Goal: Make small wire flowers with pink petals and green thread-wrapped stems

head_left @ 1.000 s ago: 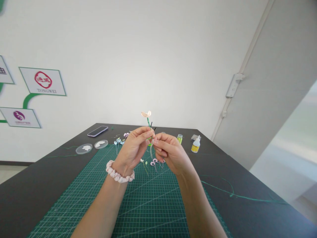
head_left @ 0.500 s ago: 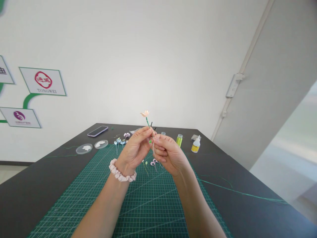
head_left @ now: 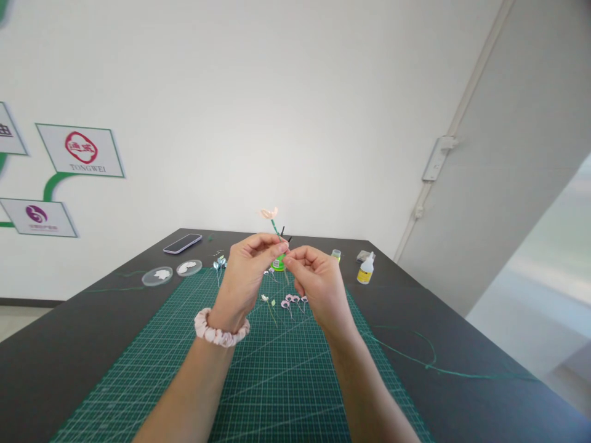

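A pale peach artificial flower [head_left: 269,213] on a green-wrapped stem stands upright above my fingertips. My left hand [head_left: 252,267], with a pink scrunchie [head_left: 220,329] round its wrist, pinches the stem between thumb and forefinger. Close beside it, my right hand [head_left: 318,280] has thumb and forefinger closed on the lower stem, whose pale end hangs below. Fingers partly hide what lies between the two pinches. Beneath the hands, several small pink flower pieces [head_left: 294,299] on wires and a white bud with a leaf [head_left: 269,301] lie on the green cutting mat [head_left: 281,381].
Two clear dishes [head_left: 189,268] with white pieces and a phone [head_left: 183,243] lie at the left. A glue bottle [head_left: 365,271] stands at the right, near a green container [head_left: 277,263] partly behind the hands. Loose green thread [head_left: 475,374] trails across the black table's right side.
My right fingers have shifted up the stem and the hand has turned. My left hand has rolled slightly, and the flower has tilted. The green thread at the right has moved into a loop.
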The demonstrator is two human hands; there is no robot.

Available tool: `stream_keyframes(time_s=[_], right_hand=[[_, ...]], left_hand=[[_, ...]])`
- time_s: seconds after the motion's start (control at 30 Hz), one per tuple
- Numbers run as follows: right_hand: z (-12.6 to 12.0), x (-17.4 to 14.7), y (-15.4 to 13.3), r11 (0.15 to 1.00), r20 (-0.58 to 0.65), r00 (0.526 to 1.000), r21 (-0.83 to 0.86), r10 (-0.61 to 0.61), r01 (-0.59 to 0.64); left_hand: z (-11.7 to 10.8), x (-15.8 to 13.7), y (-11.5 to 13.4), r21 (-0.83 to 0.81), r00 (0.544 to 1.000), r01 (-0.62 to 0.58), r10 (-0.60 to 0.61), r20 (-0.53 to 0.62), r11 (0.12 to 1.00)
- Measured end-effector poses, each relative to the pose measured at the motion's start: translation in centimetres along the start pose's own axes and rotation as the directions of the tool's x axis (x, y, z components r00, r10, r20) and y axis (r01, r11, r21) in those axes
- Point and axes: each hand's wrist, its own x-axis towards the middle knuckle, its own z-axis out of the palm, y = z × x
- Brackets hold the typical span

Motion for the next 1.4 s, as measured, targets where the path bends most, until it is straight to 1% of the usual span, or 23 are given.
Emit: stream_keyframes(time_s=[0.1,0.23,0.4,0.53,0.67,0.73,0.8,0.87,0.93,1.07,1.13,1.2,1.23,1.3,1.4], right_hand=[[0.1,0.0,-0.1,0.999,-0.016,1.000,-0.039,-0.008,0.008],[-0.1,0.1,-0.3,0.998,0.010,1.000,-0.061,-0.007,0.007],[-0.6,0.1,-0.2,0.998,0.057,0.998,-0.052,0.027,-0.024],[-0.7,0.0,-0.1,0.998,0.081,0.995,-0.023,0.054,-0.053],[-0.4,-0.1,0.0,0.999,0.074,0.997,-0.027,0.021,-0.019],[-0.3,-0.1,0.0,0.998,0.036,0.999,-0.065,-0.019,0.022],[-0.1,-0.2,0.1,0.987,-0.014,0.997,-0.143,-0.079,0.076],[0.1,-0.4,0.2,0.956,-0.043,0.987,-0.255,-0.158,0.142],[0.2,-0.5,0.3,0.899,-0.051,0.966,-0.380,-0.255,0.217],[0.5,-0.6,0.5,0.731,-0.016,0.893,-0.581,-0.450,0.358],[0.6,-0.6,0.6,0.653,0.012,0.852,-0.638,-0.523,0.409],[0.6,-0.5,0.7,0.595,0.028,0.815,-0.669,-0.579,0.446],[0.6,-0.4,0.8,0.577,0.034,0.803,-0.677,-0.595,0.457],[0.6,-0.4,0.8,0.567,0.045,0.798,-0.679,-0.601,0.465],[0.4,-0.4,0.7,0.604,0.049,0.828,-0.660,-0.559,0.447]], left_hand=[[0.0,0.0,0.0,0.046,0.999,-0.026,0.027,-0.028,0.999],[-0.1,0.1,-0.1,0.062,0.999,-0.023,0.026,-0.042,0.998],[-0.2,0.2,-0.2,0.045,1.000,-0.007,0.008,-0.019,0.999],[-0.1,0.1,-0.1,-0.005,1.000,0.010,-0.010,0.015,1.000],[0.0,0.0,-0.1,-0.079,0.997,0.066,-0.063,0.049,0.995],[0.1,0.0,-0.1,-0.084,0.997,0.079,-0.077,0.023,0.993],[0.2,0.0,-0.1,-0.060,0.998,0.060,-0.062,-0.022,0.996],[0.2,0.0,0.0,-0.018,0.998,0.025,-0.026,-0.059,1.000],[0.2,0.0,0.1,0.016,0.997,-0.004,0.005,-0.076,1.000],[0.2,-0.1,0.2,0.047,0.997,-0.022,0.026,-0.076,0.999],[0.1,-0.1,0.2,0.068,0.996,-0.036,0.041,-0.079,0.997],[0.0,-0.1,0.0,0.101,0.994,-0.057,0.065,-0.083,0.993],[0.0,0.0,-0.1,0.121,0.993,-0.068,0.078,-0.086,0.990],[-0.1,0.0,-0.2,0.153,0.990,-0.086,0.101,-0.094,0.984],[-0.1,0.1,-0.2,0.165,0.986,-0.098,0.118,-0.115,0.981]])
